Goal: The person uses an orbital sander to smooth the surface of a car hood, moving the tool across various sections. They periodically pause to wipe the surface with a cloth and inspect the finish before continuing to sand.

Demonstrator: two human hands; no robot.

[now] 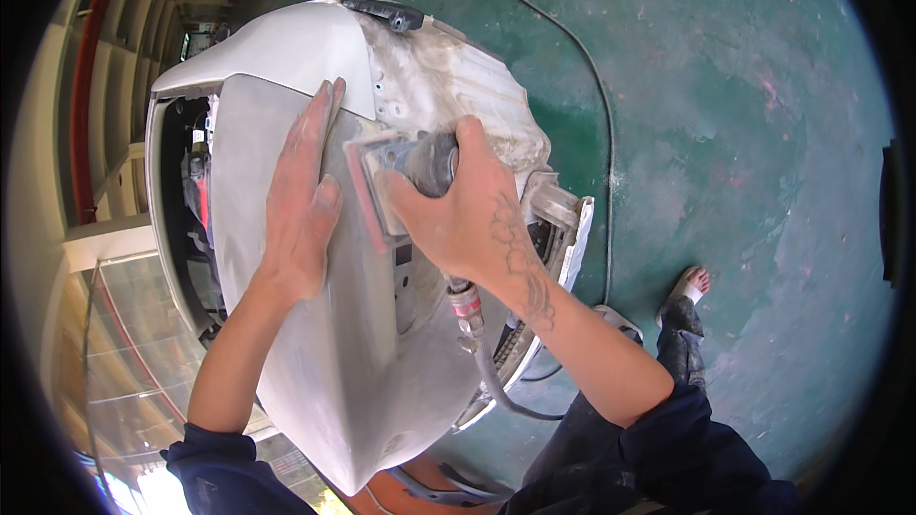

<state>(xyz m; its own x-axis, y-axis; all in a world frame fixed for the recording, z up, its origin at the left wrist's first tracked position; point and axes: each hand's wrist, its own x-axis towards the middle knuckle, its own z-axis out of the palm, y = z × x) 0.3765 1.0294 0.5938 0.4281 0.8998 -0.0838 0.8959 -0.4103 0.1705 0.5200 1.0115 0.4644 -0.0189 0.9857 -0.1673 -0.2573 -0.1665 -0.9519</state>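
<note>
My left hand point(301, 205) lies flat, fingers together and stretched out, on a grey, dusty car body panel point(250, 157). To its right, my right hand point(468, 215) is wrapped around the dark round top of an air sander point(431, 164). The sander's rectangular pad, edged in pink, stands tilted at the panel's ridge; I cannot tell how much of its face touches. An air hose point(489, 367) with a red and metal coupling hangs below the sander. Pale dust coats both hands.
A white panel point(286, 43) adjoins the grey one at the far end. Right of it is exposed, dirty bodywork point(477, 86). A dark hose point(603, 100) runs across the green floor point(744, 105). My sandaled foot point(689, 288) shows at right. A red pipe point(86, 86) lines the left side.
</note>
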